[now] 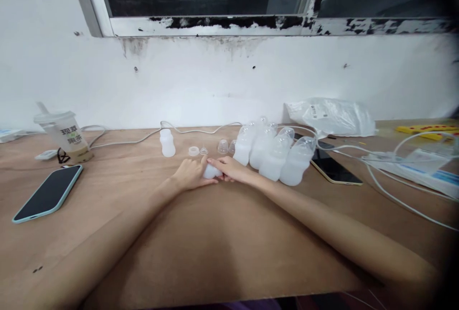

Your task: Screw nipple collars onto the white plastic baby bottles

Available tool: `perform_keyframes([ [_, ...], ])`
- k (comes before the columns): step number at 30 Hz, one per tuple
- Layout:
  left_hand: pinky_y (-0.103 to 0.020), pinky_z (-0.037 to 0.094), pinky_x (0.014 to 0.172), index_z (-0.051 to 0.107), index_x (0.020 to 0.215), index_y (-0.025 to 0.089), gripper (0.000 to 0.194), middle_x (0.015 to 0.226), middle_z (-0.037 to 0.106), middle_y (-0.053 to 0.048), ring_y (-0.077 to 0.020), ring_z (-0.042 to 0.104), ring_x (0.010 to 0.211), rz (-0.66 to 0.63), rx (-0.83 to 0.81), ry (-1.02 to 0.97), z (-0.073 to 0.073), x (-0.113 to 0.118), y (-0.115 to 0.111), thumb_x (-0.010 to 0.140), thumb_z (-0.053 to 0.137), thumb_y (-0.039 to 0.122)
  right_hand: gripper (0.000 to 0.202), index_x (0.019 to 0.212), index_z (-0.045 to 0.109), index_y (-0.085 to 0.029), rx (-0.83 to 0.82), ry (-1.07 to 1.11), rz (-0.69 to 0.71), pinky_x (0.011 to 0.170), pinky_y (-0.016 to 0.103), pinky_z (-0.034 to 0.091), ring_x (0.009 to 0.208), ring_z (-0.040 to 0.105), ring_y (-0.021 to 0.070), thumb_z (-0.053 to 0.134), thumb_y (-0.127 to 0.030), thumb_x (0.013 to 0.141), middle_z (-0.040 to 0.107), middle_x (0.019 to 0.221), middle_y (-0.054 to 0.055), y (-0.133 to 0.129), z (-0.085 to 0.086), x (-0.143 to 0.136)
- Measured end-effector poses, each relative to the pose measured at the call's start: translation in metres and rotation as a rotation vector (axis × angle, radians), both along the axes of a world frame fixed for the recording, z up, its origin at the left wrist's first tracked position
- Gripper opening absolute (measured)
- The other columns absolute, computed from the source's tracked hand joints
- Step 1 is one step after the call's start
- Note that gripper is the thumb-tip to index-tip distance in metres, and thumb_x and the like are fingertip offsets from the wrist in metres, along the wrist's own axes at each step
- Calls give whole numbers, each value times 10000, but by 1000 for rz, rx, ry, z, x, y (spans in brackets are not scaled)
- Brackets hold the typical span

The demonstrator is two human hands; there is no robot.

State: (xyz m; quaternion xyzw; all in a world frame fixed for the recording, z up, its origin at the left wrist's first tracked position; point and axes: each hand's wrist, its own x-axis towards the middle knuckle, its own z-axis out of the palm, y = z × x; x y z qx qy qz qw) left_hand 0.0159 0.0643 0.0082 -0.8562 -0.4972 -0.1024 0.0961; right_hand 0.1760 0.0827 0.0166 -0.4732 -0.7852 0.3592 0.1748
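Between my two hands lies a white baby bottle, tipped on its side and partly covered by fingers. My left hand grips it from the left, and my right hand closes on its right end. Just beyond the hands are a white screw ring, a small clear nipple and a clear dome cap. Farther left a baby bottle without a top stands upright. Several capped baby bottles stand grouped right of my right hand.
A drink cup with straw and a phone are at the left. Behind the capped bottles sits a clear plastic bag. Another phone and loose white cables lie at the right. A wall bounds the table's back.
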Motion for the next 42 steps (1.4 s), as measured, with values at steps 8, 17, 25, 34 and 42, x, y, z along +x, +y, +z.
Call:
perform_keyframes([
  [8,-314,410,689,456,1051,158,622,909,587,-92,-242,567,807,-236,-166,-145,18,-15,7,635,482,620,439,892,527,-165,645,-171,126,495,208,366,565,521,107,338,-547,788,576,705,25,-10,3,2],
  [17,-306,405,721,399,1116,178,674,1000,555,-69,-224,537,878,-290,-209,-201,17,-24,12,611,529,604,396,1084,416,-165,812,186,213,694,280,453,863,538,157,397,-446,806,537,970,92,-9,4,5],
  [25,-291,401,620,404,1057,152,516,966,503,-102,-205,536,761,-314,5,-79,9,-24,11,743,379,561,316,989,444,-174,129,217,155,344,164,364,498,559,89,368,-427,817,580,778,40,2,1,5],
  [34,-283,400,681,404,1054,184,511,912,533,-45,-188,525,800,-279,-278,-190,28,-39,17,694,479,538,272,961,491,-203,978,-31,300,833,332,392,1041,432,180,352,-58,778,442,1126,67,-3,9,12],
  [42,-375,330,873,382,1069,167,564,1005,546,-74,-222,513,915,29,185,-263,43,-59,25,650,550,506,355,1128,426,-230,729,-373,101,600,260,394,702,536,142,355,-405,827,472,1020,67,-5,-22,6],
])
